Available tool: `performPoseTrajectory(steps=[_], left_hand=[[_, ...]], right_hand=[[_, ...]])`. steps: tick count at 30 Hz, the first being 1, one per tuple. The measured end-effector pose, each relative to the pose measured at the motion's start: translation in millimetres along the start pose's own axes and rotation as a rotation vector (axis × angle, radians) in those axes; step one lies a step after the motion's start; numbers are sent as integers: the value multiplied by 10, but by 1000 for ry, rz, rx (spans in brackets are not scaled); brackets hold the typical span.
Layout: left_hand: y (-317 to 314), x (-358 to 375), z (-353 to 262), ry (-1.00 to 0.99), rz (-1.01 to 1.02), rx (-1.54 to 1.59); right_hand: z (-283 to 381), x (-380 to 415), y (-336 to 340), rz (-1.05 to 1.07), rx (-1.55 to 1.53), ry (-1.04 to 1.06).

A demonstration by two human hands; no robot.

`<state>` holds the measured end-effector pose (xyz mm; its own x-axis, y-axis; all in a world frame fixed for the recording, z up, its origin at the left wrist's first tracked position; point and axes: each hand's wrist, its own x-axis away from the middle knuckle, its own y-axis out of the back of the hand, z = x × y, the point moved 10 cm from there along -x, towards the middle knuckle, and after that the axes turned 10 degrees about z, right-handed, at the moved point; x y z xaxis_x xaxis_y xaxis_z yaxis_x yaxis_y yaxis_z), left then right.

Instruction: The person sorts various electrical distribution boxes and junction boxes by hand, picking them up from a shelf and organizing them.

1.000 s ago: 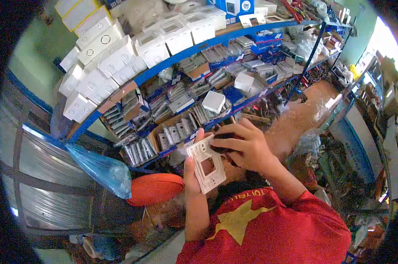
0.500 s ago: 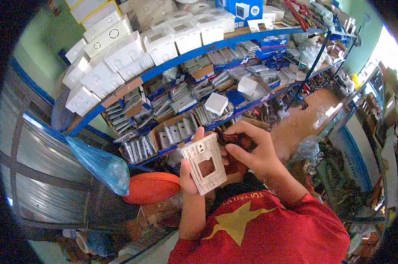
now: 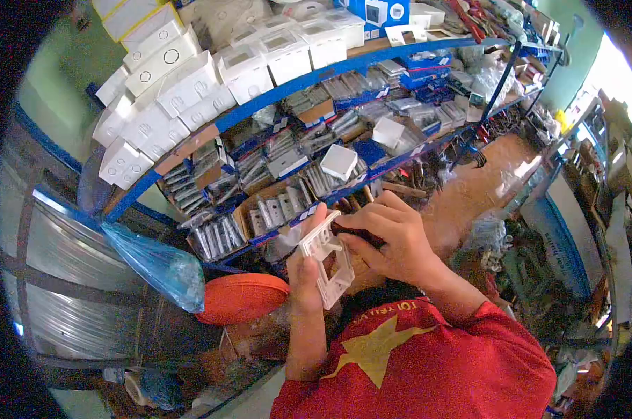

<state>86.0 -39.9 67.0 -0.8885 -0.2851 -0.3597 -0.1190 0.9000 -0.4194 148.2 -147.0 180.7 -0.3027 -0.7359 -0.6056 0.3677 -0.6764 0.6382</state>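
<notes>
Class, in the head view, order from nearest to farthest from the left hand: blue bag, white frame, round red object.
1. White frame: in the left hand.
2. Round red object: to the left.
3. Blue bag: farther left.

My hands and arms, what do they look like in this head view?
Your left hand and right hand show no gloves. Both forearms are bare below the short sleeves of a red shirt, which bears a yellow star and yellow lettering.

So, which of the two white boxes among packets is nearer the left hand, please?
The left white box; the right white box lies farther from the left hand.
</notes>
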Motion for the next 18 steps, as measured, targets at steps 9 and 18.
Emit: performPoseTrajectory(steps=[9,18], left_hand=[[-69,-19,-128,-16,-42,-106],[-95,-31,-178,-3,-48,-173]], right_hand=[[63,-10,-22,-61,93,33],[-67,-20,-100,-35,35,-35]])
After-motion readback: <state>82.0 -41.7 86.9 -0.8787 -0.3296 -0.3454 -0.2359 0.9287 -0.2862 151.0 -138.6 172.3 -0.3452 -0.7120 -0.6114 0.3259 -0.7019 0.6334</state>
